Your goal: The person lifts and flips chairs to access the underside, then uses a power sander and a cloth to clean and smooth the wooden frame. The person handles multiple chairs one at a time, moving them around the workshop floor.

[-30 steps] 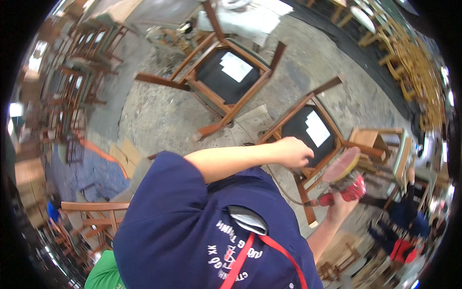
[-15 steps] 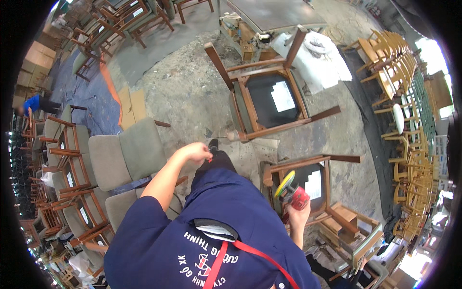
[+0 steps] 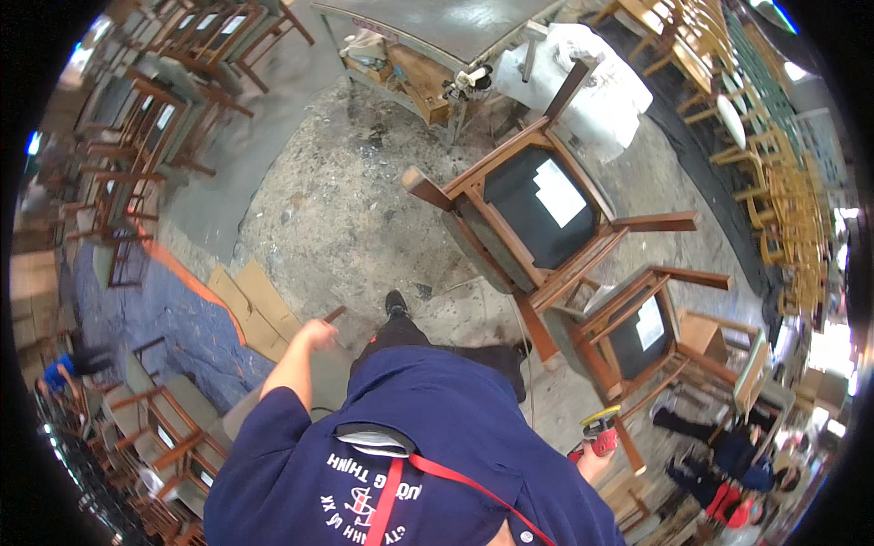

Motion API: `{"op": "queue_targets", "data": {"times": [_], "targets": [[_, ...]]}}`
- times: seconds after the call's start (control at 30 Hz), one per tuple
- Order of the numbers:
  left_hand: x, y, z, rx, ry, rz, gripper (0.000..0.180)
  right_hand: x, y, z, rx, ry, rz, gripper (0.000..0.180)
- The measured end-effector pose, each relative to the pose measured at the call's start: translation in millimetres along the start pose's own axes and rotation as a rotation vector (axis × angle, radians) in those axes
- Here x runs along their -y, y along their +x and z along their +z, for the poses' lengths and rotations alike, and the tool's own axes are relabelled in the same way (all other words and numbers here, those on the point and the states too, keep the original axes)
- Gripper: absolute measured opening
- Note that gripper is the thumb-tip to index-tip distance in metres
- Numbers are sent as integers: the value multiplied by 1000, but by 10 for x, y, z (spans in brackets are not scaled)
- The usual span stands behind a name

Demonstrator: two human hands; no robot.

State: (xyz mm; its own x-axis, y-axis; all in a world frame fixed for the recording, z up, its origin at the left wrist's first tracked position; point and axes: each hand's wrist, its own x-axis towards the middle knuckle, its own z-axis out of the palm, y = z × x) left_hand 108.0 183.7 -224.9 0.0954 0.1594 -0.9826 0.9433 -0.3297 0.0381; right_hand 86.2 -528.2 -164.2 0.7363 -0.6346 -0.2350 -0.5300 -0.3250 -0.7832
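Observation:
My right hand [image 3: 594, 466] is wrapped round a red handheld sander [image 3: 603, 440] with a yellow pad at its top, low on the right beside a chair leg. On the left, my left hand [image 3: 318, 335] is held out with its fingers curled, close to a brown wooden leg tip [image 3: 337, 314]. Whether it touches that leg or holds something small cannot be made out. An upturned wooden chair [image 3: 496, 227] with a black seat underside stands ahead to the right. A second upturned chair [image 3: 596, 341] is nearer, above the sander.
A worktable [image 3: 410, 36] stands ahead, beside a white-covered surface [image 3: 583, 100]. Flat cardboard [image 3: 250, 309] and a blue sheet [image 3: 196, 328] lie left. Stacked chairs [image 3: 155, 127] line the far left, pale chairs [image 3: 765, 173] the right. Other people [image 3: 728, 464] are at lower right; one [image 3: 68, 369] at left.
My view has swung right and forward. The sander has moved lower and further right in my right hand, away from the nearer upturned chair. My left hand has moved out to the left.

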Motion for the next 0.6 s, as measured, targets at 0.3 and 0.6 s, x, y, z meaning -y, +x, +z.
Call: {"op": "queue_targets", "data": {"times": [0.3, 0.6], "targets": [[-1748, 838, -2923, -317, -961, 660, 44, 627, -1768, 1983, 349, -45, 483, 77], [-2803, 1384, -4160, -141, 634, 836, 55, 1589, -1880, 5186, 692, -221, 712, 58]]}}
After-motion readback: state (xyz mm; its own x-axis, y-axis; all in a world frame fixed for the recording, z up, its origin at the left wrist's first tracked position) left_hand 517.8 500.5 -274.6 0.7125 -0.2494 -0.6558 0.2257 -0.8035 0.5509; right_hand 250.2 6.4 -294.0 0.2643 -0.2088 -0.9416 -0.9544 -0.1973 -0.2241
